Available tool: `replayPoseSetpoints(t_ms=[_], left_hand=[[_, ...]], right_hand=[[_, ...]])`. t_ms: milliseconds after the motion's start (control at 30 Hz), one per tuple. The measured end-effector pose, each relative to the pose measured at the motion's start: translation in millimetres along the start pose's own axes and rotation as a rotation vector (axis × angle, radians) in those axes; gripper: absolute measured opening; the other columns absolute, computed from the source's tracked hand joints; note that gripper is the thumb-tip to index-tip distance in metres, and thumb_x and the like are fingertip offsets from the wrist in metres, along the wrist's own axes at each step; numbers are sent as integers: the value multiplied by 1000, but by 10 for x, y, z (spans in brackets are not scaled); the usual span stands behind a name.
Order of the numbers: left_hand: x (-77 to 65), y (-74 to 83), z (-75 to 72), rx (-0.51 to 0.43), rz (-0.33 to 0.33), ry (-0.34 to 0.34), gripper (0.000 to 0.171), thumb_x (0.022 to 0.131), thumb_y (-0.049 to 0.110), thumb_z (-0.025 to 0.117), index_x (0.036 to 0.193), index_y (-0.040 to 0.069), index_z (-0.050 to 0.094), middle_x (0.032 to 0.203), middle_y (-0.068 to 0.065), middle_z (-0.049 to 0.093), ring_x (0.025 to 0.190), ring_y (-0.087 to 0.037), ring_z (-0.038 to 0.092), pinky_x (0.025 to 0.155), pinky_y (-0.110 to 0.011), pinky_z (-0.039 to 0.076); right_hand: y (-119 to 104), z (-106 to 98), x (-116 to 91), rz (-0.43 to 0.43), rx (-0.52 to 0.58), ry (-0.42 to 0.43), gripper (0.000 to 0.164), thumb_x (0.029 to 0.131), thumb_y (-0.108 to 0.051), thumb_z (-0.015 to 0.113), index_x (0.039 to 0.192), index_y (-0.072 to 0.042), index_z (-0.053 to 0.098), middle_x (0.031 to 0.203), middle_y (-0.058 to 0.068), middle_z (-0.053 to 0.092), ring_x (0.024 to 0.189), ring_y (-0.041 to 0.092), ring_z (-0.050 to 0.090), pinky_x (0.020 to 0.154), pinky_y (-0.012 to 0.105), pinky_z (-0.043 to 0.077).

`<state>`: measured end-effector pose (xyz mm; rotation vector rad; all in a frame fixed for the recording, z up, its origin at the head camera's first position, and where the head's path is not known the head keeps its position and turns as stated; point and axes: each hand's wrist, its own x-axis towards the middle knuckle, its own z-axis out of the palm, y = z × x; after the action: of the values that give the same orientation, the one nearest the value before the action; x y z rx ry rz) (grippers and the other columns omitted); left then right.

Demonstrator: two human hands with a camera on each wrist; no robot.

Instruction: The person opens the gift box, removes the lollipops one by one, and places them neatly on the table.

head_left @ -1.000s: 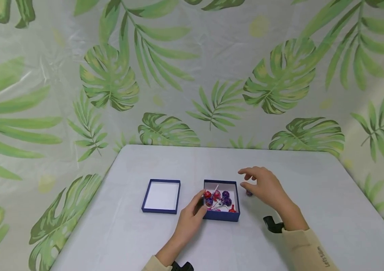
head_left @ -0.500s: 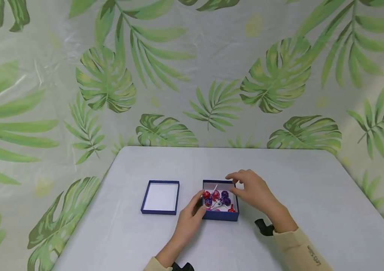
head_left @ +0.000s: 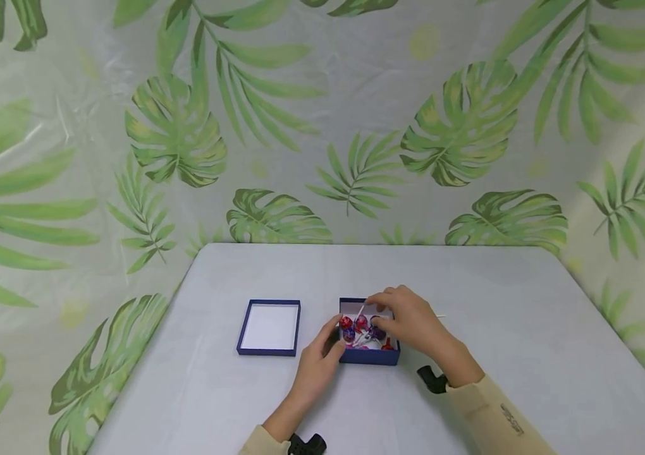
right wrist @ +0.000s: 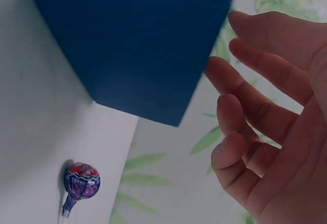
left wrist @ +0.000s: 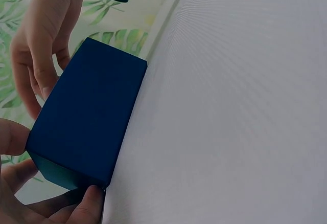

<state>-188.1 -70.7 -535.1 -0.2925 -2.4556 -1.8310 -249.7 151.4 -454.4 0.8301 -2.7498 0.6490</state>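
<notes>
An open blue box [head_left: 369, 357] with a white inside holds several lollipops [head_left: 348, 333] in red and purple wrappers. My left hand [head_left: 318, 360] grips the box's left side; the left wrist view has its thumb and fingers around a corner of the box [left wrist: 89, 116]. Over the right part of the box, my right hand [head_left: 410, 321] reaches in with thumb and forefinger apart, close to an upright white lollipop stick [head_left: 360, 311]. In the right wrist view the right hand's fingers [right wrist: 271, 106] are loosely bent beside the box, and nothing shows between them.
A shallow blue-edged lid [head_left: 269, 327], white inside, lies left of the box on the white table [head_left: 214, 404]. One purple and red lollipop [right wrist: 82, 180] lies on the table right of the box; its stick [head_left: 441, 315] shows behind my right hand. A leaf-patterned sheet [head_left: 277, 126] hangs behind.
My right hand has moved left from beside the lone lollipop to over the box, its fingertips now inside the rim. The left hand keeps its grip on the box.
</notes>
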Motion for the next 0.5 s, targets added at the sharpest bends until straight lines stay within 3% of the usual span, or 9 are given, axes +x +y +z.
replayPoseSetpoints(t_ms=[233,500], left_hand=[[11,-8,-2,-18,23,11,50,103,25,57,151,30,47,150,-5,50,138,-22,46,113,-40,38],[10,-2,1,-28,19,1,50,103,25,57,152,29,46,150,-6,49,138,-22,45,113,-40,38]], right_hand=[[-50,83,91,-49,-64,-74,33,84,-18,83,116,-17,75,90,-4,66,85,14,53,64,30,49],[-96,171,178,-12,-83,-163,34,85,-17,82,118,-17,75,76,-12,56,69,8,50,56,27,44]])
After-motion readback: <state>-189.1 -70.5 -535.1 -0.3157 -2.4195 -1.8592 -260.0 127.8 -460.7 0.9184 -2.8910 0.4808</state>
